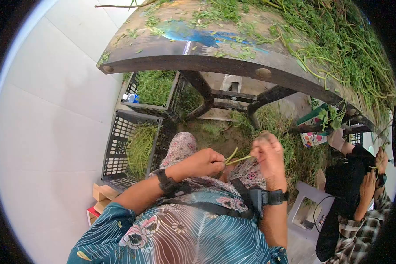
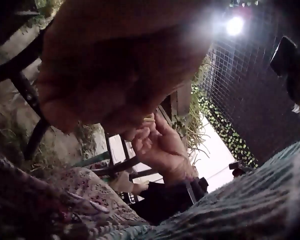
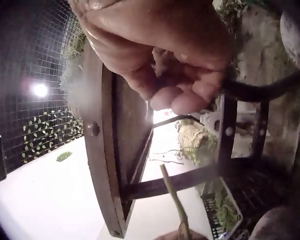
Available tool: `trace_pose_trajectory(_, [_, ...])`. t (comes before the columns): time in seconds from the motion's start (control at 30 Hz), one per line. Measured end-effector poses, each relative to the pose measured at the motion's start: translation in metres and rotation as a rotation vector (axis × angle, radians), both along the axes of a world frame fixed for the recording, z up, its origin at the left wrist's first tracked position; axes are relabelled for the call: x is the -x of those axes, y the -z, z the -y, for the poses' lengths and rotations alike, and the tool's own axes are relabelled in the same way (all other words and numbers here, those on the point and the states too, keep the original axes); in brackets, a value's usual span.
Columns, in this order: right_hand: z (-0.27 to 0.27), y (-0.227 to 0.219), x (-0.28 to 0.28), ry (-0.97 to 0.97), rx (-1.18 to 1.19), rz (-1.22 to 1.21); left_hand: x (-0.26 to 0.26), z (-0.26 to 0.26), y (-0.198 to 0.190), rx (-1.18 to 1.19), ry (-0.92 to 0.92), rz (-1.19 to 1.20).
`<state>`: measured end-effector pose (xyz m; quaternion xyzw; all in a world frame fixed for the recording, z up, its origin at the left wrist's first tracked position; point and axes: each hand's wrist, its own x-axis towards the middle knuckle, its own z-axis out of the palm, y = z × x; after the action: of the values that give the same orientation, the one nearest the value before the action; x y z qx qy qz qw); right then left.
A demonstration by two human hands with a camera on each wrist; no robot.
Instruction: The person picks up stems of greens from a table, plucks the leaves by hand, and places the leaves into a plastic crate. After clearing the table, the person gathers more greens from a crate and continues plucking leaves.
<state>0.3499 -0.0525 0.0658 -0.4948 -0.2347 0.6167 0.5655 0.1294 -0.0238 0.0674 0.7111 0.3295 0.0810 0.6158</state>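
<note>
In the head view my left hand (image 1: 204,163), over my lap, has its fingers curled round thin green stems (image 1: 231,157). The cut ends point toward my right hand (image 1: 268,154), which is blurred, its fingers bent; one stem tip reaches its fingertips. Up close in the right wrist view, the right hand (image 3: 165,55) has curled fingers, and a stem (image 3: 175,200) rises below it, apart from the fingertips. A pale bit shows at the right hand's (image 2: 162,147) fingertips in the left wrist view. I cannot tell whether they pinch it. The left hand (image 2: 110,65) is dark there.
A wooden table (image 1: 185,64) heaped with greens (image 1: 334,44) stands ahead. Left of my knees, one black crate (image 1: 112,145) holds stems and another (image 1: 174,99) leafy greens. At right, another person's hands (image 1: 369,185) are near a lilac stool (image 1: 301,207). Cut plants litter the floor.
</note>
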Motion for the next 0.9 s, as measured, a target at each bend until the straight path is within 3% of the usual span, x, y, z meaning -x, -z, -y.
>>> trace_pose_trajectory(0.07, [0.002, 0.004, -0.020, 0.103, -0.003, -0.031, 0.008, -0.002, 0.005, -0.017, -0.060, 0.000])
trace_pose_trajectory(0.13, [0.009, 0.010, -0.036, 0.087, -0.001, -0.056, 0.016, -0.005, 0.005, 0.024, -0.154, 0.010])
trace_pose_trajectory(0.27, [0.020, 0.017, -0.064, 0.105, 0.059, -0.015, 0.032, -0.019, 0.003, 0.020, -0.159, -0.103])
trace_pose_trajectory(0.4, [0.026, 0.015, -0.074, -0.004, 0.280, 0.298, 0.049, -0.033, 0.007, -0.026, -0.222, -0.124])
trace_pose_trajectory(0.63, [0.042, 0.074, -0.093, -0.106, 0.407, 0.195, 0.096, -0.043, 0.021, 0.174, -0.479, -0.128])
trace_pose_trajectory(0.77, [0.040, 0.074, -0.095, -0.100, 0.434, 0.137, 0.140, -0.039, 0.043, 0.166, -0.557, -0.200])
trace_pose_trajectory(0.9, [0.039, 0.072, -0.092, -0.095, 0.413, 0.110, 0.171, -0.027, 0.051, 0.290, -0.804, -0.183])
